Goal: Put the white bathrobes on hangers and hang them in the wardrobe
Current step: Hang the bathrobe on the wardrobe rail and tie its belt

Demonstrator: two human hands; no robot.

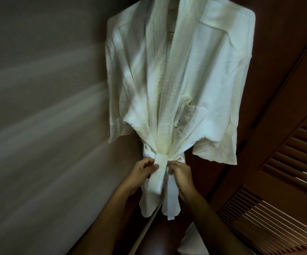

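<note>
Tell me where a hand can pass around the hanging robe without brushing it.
Free: the strip between the grey wall and the white bathrobe, left of its sleeve, and the dark wood between the robe's right sleeve and the louvred door. Crowded: the waist, where the left hand and right hand work the belt.

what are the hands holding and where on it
Both hands hold the bathrobe's belt at the waist knot: the left hand pinches its left side, the right hand its right.

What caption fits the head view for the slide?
Both hands, left and right, work the belt at the waist of a hanging white bathrobe beside a louvred wooden door.
</note>
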